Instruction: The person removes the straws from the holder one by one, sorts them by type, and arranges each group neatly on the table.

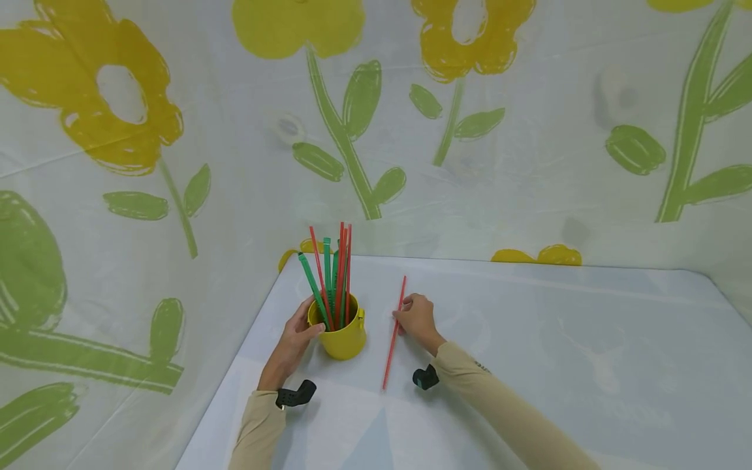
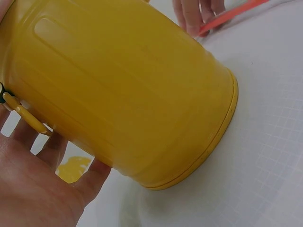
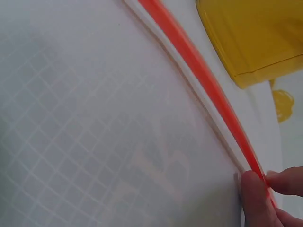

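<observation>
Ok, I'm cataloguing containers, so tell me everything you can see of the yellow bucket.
The bucket is yellow and rounded, with faint raised panels, a ridged base edge and small side lugs; I cannot tell metal from plastic. Open-topped, it stands upright on the table, holding red and green straws. The left hand grips its side.

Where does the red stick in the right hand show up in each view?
Head: just below and right of the picture's middle, the red stick slants, pinched by the right hand.
Left wrist: only part shows, at the top right edge.
Right wrist: it runs from the top middle down to the fingertips at lower right.
Shared landmark: the yellow bucket, left of the stick in the head view.
</observation>
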Demonstrator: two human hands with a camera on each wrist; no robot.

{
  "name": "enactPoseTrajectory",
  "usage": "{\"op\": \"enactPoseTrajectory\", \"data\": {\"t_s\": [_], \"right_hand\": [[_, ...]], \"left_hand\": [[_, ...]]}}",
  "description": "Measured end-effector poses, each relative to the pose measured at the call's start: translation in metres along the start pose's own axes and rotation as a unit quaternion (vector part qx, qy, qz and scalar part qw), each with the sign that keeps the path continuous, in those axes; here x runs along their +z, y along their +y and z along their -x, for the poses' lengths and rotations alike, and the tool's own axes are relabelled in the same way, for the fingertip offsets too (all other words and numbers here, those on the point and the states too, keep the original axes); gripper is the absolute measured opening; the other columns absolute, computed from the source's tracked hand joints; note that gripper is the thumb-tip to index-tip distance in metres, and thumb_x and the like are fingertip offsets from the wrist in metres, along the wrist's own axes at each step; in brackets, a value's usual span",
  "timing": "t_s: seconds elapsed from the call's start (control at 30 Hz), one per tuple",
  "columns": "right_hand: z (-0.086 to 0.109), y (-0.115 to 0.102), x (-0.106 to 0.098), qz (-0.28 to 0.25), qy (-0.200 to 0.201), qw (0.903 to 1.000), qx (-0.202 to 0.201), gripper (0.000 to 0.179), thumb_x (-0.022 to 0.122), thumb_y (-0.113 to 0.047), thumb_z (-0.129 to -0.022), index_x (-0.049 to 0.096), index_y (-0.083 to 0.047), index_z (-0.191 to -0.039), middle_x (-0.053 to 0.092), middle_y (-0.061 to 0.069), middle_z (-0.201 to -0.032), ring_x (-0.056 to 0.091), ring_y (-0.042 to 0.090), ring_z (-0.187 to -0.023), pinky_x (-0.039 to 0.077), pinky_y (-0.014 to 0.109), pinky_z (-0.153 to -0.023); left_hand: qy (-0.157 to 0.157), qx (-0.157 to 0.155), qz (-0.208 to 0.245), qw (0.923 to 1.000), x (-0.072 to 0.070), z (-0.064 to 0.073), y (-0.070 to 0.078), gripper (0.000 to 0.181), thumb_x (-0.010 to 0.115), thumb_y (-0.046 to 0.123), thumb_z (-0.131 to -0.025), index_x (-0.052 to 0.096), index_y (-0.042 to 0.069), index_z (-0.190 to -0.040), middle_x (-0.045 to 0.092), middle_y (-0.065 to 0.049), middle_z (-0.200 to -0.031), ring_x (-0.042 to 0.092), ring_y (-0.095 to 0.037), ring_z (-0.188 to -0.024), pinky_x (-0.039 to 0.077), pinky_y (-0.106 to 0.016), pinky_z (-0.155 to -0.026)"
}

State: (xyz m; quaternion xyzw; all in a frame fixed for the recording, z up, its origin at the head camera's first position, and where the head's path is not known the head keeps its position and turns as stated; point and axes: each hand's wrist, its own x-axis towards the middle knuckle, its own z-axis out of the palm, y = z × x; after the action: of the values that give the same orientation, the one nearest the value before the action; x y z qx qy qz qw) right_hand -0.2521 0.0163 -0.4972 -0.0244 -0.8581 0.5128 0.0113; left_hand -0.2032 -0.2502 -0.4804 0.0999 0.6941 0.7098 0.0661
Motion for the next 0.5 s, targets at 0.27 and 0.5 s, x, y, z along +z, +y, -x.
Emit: {"op": "enactPoseTrajectory", "data": {"t_s": [0.27, 0.5], "right_hand": [[0.001, 0.007, -0.007, 0.047, 0.020, 0.9981, -0.035, 0.027, 0.068, -0.002, -0.079, 0.057, 0.010, -0.100, 0.058, 0.009, -0.068, 0.052, 0.012, -0.046, 0.046, 0.025, -0.047], [0.001, 0.003, -0.013, 0.048, -0.005, 0.9986, -0.025, 0.026, 0.069, -0.004, -0.079, 0.056, 0.006, -0.099, 0.055, 0.009, -0.072, 0.051, 0.014, -0.051, 0.044, 0.025, -0.047]], "left_hand": [[-0.002, 0.002, 0.003, 1.0000, 0.001, 0.000, 0.000, 0.066, 0.054, 0.005, -0.089, 0.026, 0.013, -0.149, 0.024, -0.008, -0.152, 0.020, -0.025, -0.139, 0.017, -0.046, -0.112], [0.001, 0.000, -0.001, 1.0000, 0.001, 0.000, 0.000, 0.066, 0.055, 0.005, -0.090, 0.026, 0.015, -0.149, 0.025, -0.007, -0.152, 0.023, -0.022, -0.138, 0.018, -0.045, -0.112]]}}
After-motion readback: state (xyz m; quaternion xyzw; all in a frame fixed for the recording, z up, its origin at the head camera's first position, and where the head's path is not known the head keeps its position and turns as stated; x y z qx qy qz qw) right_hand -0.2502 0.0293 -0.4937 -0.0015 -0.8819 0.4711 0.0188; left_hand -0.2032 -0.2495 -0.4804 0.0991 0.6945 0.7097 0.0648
